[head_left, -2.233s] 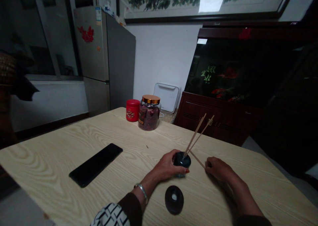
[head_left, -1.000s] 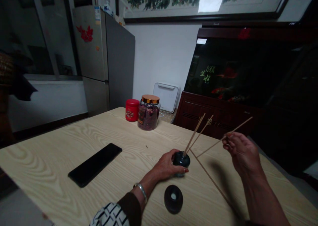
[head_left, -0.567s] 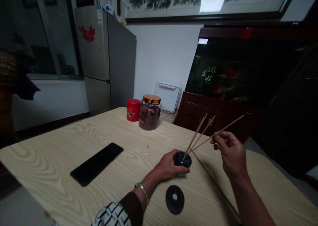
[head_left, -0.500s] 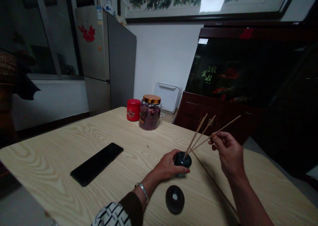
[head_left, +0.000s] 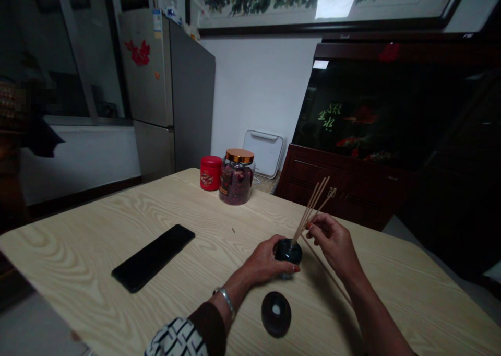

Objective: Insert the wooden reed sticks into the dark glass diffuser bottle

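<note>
My left hand [head_left: 270, 259] is wrapped around a small dark glass diffuser bottle [head_left: 288, 251] standing on the table. Several thin reed sticks [head_left: 312, 210] rise from its mouth, leaning to the right and fanning out slightly. The thumb and fingers of my right hand [head_left: 331, 238] are pinched low on the reeds, just above the bottle; which reed they grip is partly hidden. Another thin stick [head_left: 326, 270] runs from beside the bottle towards my right forearm. A dark round cap [head_left: 276, 314] with a pale centre lies nearer to me.
A black phone [head_left: 153, 258] lies on the wooden table [head_left: 97, 215] at the left. A red canister [head_left: 211, 173] and a jar of dried petals [head_left: 236, 181] stand at the far edge. Beyond are a fridge [head_left: 191, 95] and a fish tank [head_left: 364, 110].
My right hand has moved left and down towards the bottle. The reed that it held out at a slant now stands close among the others. My left hand and the bottle have stayed put.
</note>
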{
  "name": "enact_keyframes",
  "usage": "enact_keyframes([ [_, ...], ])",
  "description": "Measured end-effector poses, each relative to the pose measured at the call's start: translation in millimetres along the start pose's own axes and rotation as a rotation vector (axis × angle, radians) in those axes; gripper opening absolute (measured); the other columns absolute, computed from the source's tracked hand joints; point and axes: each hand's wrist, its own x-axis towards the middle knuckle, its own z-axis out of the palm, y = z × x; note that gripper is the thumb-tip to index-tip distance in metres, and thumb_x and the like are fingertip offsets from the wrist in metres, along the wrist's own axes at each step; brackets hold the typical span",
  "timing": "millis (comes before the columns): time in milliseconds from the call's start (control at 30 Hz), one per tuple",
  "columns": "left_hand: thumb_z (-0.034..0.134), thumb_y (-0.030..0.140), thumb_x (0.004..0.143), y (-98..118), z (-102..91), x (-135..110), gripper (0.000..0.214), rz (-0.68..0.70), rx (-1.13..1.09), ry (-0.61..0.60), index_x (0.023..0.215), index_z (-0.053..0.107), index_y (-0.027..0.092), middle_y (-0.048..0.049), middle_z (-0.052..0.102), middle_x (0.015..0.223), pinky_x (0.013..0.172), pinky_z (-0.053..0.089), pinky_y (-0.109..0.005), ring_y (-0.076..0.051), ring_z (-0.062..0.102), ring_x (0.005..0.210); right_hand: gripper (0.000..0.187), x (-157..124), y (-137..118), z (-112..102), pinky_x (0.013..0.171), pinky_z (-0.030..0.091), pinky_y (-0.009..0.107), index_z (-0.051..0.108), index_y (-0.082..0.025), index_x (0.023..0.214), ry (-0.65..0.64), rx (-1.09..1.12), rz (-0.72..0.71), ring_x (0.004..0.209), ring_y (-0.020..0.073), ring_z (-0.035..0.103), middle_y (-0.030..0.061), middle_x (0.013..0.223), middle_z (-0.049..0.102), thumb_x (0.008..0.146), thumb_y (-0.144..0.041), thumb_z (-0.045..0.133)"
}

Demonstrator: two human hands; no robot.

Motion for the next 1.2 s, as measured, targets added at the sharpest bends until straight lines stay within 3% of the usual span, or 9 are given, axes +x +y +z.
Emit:
enact_keyframes([
  [333,0.088,0.037,0.055,3,-0.1,-1,0.066,0.001,0.036,0.013,0.112,0.063,0.015,-0.0055,0.066,0.093,0.084,0.046,-0.032,-0.021,0.06,0.09,0.023,1,6,-2,0.052,0.043,0.025,0.059,-0.019,0.084,-0.105,-0.023,0.064,0.063,0.0147,0.06,0.001,0.077,0.062,0.082,-0.042,0.063],
  [567,0.089,0.038,0.055,-1,0.0,0,0.068,-0.008,0.021,0.015,0.113,0.063,0.015,-0.0062,0.066,0.093,0.08,0.047,-0.031,-0.021,0.06,0.089,0.042,9,15,-32,0.052,0.043,0.024,0.06,-0.017,0.089,-0.072,0.002,0.17,0.064,0.0152,0.06,0.0057,0.083,0.064,0.087,-0.058,0.05],
  [667,0.089,0.037,0.055,-3,0.2,1,0.066,-0.005,0.011,0.012,0.112,0.063,0.015,-0.0059,0.067,0.094,0.079,0.047,-0.03,-0.021,0.06,0.089,0.034,13,42,-51,0.055,0.044,0.026,0.06,-0.018,0.086,-0.112,-0.273,0.183,0.066,0.0165,0.061,0.0058,0.082,0.066,0.088,-0.05,0.048],
  [767,0.088,0.034,0.056,-3,0.7,1,0.064,0.001,0.001,0.003,0.112,0.063,0.015,-0.0055,0.067,0.095,0.079,0.046,-0.029,-0.02,0.06,0.089,0.018,11,73,-63,0.063,0.042,0.027,0.061,-0.019,0.08,-0.269,-0.738,0.236,0.071,0.0176,0.062,0.0055,0.08,0.068,0.085,-0.033,0.051],
  [833,0.088,0.033,0.056,-4,1.0,2,0.064,0.005,-0.012,0.002,0.112,0.063,0.016,-0.0054,0.067,0.096,0.079,0.046,-0.029,-0.02,0.06,0.089,0.009,7,88,-66,0.064,0.039,0.028,0.063,-0.019,0.075,-0.344,-0.9,0.289,0.074,0.0191,0.062,0.0063,0.08,0.069,0.078,-0.025,0.057],
  [967,0.089,0.033,0.055,-7,1.4,3,0.065,0.006,-0.028,0.012,0.112,0.063,0.015,-0.0056,0.067,0.096,0.078,0.046,-0.029,-0.02,0.06,0.088,0.006,-1,101,-61,0.064,0.036,0.028,0.066,-0.019,0.074,-0.403,-0.963,0.347,0.078,0.0215,0.063,0.0088,0.084,0.07,0.069,-0.022,0.065],
  [1200,0.088,0.034,0.056,-5,0.7,1,0.064,0.005,-0.014,0.005,0.112,0.063,0.016,-0.0048,0.067,0.095,0.078,0.046,-0.028,-0.019,0.06,0.087,0.007,-1,99,-57,0.064,0.037,0.025,0.068,-0.02,0.075,-0.455,-0.968,0.387,0.079,0.0188,0.064,0.0069,0.084,0.071,0.071,-0.02,0.063],
])
